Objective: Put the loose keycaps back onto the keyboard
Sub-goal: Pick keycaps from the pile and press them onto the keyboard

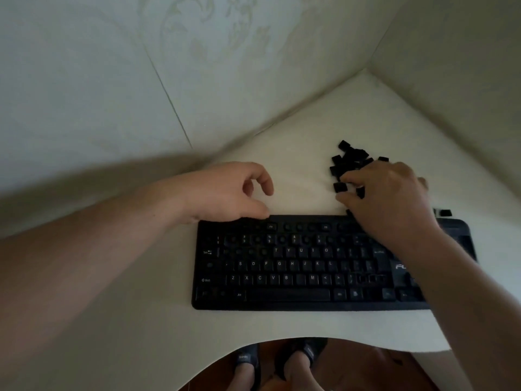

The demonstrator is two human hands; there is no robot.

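a person's right hand (386, 193) reaches into a heap of loose black keycaps (351, 162) on a white table (282, 323), its fingers curled down among them; a single keycap (340, 187) sits between the thumb and forefinger, which appear to pinch it, though the blur leaves the grip uncertain. the heap lies just beyond that hand's fingertips, toward the corner where two pale walls meet. the left hand (231, 193) holds nothing, fingers loosely curled, thumb side resting at the far left edge of a black keyboard (296, 266). the keyboard lies directly below both hands, nearer the person, with the right forearm crossing over its right end. several sockets in its upper rows and left side show bare stems, while lettered keys fill the middle rows. two stray keycaps (443, 213) sit just right of the right wrist, beside the keyboard's far corner. below the table's curved edge, two feet in dark sandals (282, 359) stand on a brown floor.
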